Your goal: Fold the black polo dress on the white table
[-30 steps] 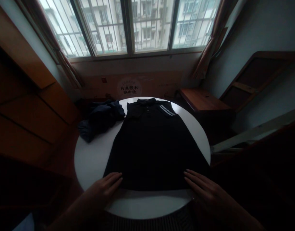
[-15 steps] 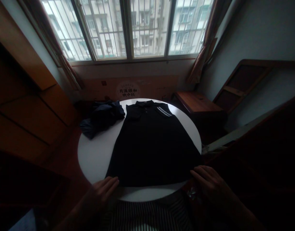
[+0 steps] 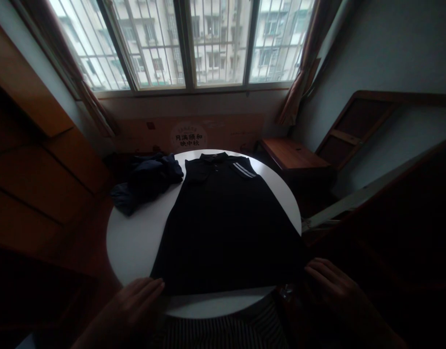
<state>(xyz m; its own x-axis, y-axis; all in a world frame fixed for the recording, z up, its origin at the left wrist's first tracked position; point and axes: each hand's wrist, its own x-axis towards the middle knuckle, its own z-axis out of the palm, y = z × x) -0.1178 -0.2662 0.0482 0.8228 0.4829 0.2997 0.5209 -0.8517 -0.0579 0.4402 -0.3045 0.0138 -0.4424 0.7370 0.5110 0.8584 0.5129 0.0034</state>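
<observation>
A black polo shirt (image 3: 226,223) lies spread out on a round white table (image 3: 132,237), collar toward the window and hem toward me. Two pale stripes mark the sleeve on its right. My left hand (image 3: 137,298) pinches the hem's left corner near the table's front edge. At the opposite corner, my right hand (image 3: 330,276) has its fingers closed on the hem, which reaches past the table's right edge. Both thumbs are largely hidden.
A crumpled dark garment (image 3: 150,177) rests at the table's back left, partly over the edge. Behind the table stands a printed cardboard panel (image 3: 223,128) under the barred window. A low wooden table (image 3: 292,154) is at the back right, and wooden cabinets (image 3: 34,189) line the left.
Both hands have drawn apart and slightly toward me, the left going left and the right going right. The hem is stretched wider and lies closer to me. The view has shifted a little.
</observation>
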